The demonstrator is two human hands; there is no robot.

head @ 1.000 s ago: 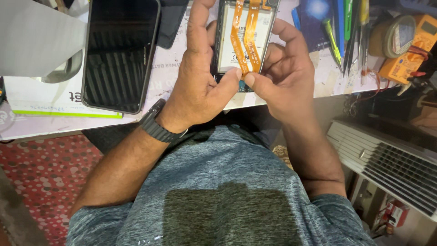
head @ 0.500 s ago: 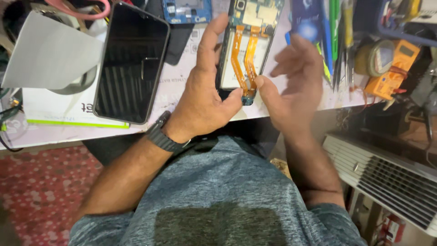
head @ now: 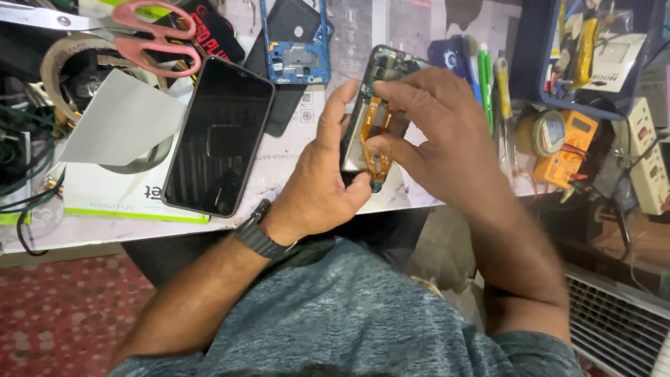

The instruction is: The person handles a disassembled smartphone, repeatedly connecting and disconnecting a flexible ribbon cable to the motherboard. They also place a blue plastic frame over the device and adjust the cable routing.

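An opened phone body [head: 373,112] with orange flex cables inside stands tilted above the table edge. My left hand [head: 317,185] grips its left side and lower end, thumb at the bottom. My right hand [head: 436,136] lies over its right side, fingertips pressing on the orange flex cable near the bottom. Most of the phone's right half is hidden by that hand. A dark watch band sits on my left wrist.
A black phone screen [head: 220,136] lies left on a white box [head: 118,192]. A blue phone frame [head: 300,59] and pink scissors [head: 150,35] lie behind. Screwdrivers [head: 492,84], an orange multimeter [head: 569,150], a blue tray [head: 593,56] and a power strip [head: 649,160] stand right.
The view has shifted, so the table sits lower in frame. My right hand, lifted open half a second ago, has come back down onto the phone's flex cable. My left hand keeps its grip.
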